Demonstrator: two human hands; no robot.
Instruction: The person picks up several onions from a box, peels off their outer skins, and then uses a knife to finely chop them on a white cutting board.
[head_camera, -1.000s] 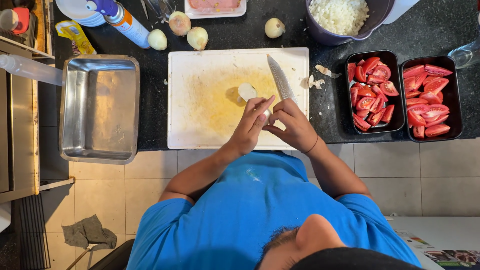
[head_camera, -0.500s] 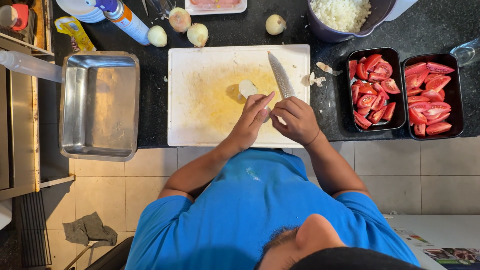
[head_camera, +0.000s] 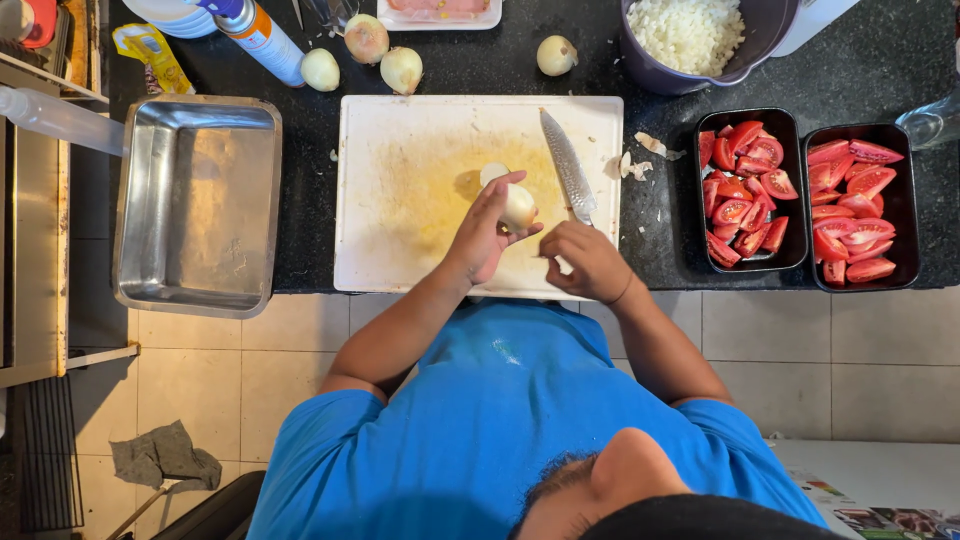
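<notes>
A peeled onion (head_camera: 518, 205) sits just above the centre of the frame, gripped in the left hand (head_camera: 487, 232), whose fingers wrap around it over the stained white cutting board (head_camera: 400, 190). Just to its right, the right hand (head_camera: 588, 260) is clenched around the handle of a knife (head_camera: 566, 165); the patterned blade points toward the top of the frame and lies over the board. The board rests on a dark surface (head_camera: 660, 230). A few scraps of onion skin (head_camera: 640, 160) lie beside the board's right edge. Further right stand two black trays of tomato wedges (head_camera: 745, 190) (head_camera: 858, 205), side by side. In the upper right sits a purple bowl of chopped onion (head_camera: 690, 30). Along the top of the frame, above the board, four whole onions (head_camera: 320, 68) (head_camera: 366, 38) (head_camera: 402, 68) (head_camera: 556, 55) lie apart from one another. At the left, a rectangular metal pan (head_camera: 195, 205) stands beside the board. A spray can (head_camera: 260, 38) lies at the upper left.
</notes>
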